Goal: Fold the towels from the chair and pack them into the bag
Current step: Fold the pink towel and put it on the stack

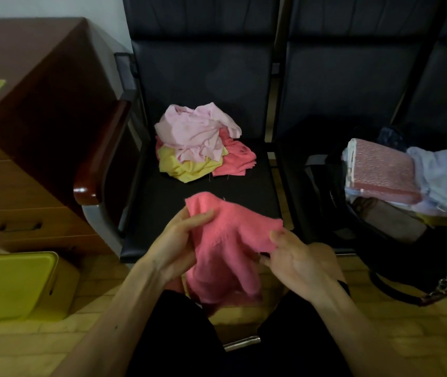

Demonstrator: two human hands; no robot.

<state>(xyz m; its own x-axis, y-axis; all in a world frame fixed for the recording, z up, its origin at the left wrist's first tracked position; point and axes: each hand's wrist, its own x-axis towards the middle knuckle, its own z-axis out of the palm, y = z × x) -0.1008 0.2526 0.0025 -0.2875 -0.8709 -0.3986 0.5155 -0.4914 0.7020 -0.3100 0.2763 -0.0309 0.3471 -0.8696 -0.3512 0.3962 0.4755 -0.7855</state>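
A coral pink towel (pixel 227 248) hangs crumpled between both hands over the front edge of the black chair seat (pixel 162 197). My left hand (pixel 178 240) grips its upper left part, and my right hand (pixel 295 259) pinches its right edge. Further back on the seat lies a loose pile of towels: a pale pink one (pixel 195 131) on top, a yellow one (pixel 187 164) beneath it and a coral one (pixel 237 159) at the right. On the neighbouring seat at the right stands an open black bag (pixel 333 213) with folded cloth (pixel 382 170) in it.
A brown wooden desk with drawers (pixel 26 148) stands at the left, next to the chair's dark red armrest (pixel 99 156). A yellow box (pixel 12 284) sits on the tiled floor at lower left. My legs in black fill the lower middle.
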